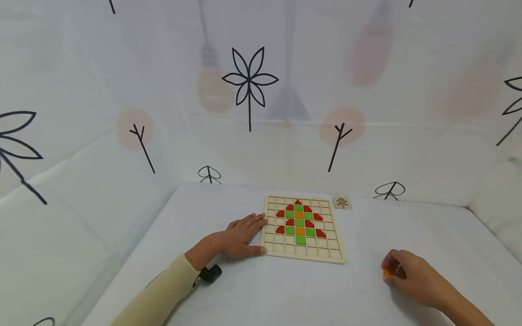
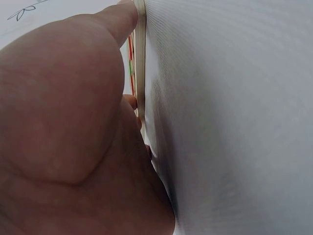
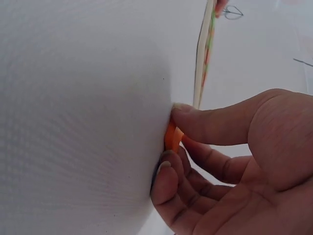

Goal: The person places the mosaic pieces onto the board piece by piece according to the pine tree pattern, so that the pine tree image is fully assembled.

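Note:
A square wooden grid board [image 1: 272, 248] lies flat on the white cloth, filled in part with red, green and orange tiles that form a tree shape. My left hand [image 1: 240, 237] rests at the board's left edge, fingers straight and spread, with fingertips and thumb right at the rim. To the right of the board, low over the cloth, my right hand [image 1: 420, 278] pinches a small orange tile [image 3: 171, 137] between thumb and fingers. In the right wrist view the tile stands on edge close to the cloth, partly covered by the fingertips.
A small pattern card [image 1: 342, 203] with a brownish tree picture lies just past the board's upper right corner. White cloth walls [image 1: 163, 90] with printed plants enclose the table at the back and sides. A black device [image 1: 210, 274] is strapped at the left wrist.

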Tool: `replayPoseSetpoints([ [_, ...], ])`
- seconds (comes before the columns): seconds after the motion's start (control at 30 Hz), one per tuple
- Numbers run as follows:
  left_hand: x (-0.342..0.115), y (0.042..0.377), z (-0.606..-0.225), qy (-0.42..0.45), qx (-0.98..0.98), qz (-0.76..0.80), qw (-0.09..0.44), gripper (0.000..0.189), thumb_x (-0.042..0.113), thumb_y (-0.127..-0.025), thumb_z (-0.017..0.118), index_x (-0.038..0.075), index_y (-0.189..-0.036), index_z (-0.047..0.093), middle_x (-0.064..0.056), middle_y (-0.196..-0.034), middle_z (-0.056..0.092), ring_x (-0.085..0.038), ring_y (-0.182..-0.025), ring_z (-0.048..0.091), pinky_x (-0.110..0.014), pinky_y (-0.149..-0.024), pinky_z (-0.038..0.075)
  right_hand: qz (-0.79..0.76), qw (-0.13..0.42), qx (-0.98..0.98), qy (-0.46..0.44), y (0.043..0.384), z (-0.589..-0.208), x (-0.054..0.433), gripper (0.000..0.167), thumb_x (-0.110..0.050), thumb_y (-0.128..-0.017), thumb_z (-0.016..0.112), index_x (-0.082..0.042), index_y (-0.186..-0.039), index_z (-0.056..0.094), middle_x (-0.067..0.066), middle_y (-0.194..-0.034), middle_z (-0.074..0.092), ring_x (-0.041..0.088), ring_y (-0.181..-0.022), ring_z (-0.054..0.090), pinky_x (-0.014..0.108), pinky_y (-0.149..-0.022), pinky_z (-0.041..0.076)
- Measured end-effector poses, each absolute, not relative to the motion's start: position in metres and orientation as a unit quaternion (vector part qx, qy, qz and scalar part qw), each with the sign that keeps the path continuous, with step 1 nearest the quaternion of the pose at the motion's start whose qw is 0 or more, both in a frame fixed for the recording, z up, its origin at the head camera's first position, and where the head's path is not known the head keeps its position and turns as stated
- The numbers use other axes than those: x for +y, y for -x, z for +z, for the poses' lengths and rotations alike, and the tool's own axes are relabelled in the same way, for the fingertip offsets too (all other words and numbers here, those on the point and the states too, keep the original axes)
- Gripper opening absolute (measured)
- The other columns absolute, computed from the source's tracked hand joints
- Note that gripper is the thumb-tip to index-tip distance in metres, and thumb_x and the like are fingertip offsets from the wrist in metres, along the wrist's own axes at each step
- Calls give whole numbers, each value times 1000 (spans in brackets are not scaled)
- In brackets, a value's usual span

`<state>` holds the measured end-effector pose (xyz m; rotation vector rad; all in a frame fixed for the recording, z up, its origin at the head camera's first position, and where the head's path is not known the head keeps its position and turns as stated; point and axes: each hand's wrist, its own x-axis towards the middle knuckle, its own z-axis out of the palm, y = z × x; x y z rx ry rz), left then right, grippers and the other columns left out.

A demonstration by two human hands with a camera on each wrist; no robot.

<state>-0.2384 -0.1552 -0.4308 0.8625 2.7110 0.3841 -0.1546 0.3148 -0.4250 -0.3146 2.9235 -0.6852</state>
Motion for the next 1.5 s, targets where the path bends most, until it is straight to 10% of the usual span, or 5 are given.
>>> replayPoseSetpoints([
  [1.5, -157, 241, -434, -308, 933, 128, 133, 90, 68, -102, 54, 24, -172, 16, 6, -179, 9, -25, -165, 4, -58, -127, 21, -322, 8, 931, 172, 172, -408, 219, 19, -2, -90, 81, -16, -94, 69, -8, -84, 64, 10, -77, 56, 23, -66, 49],
])
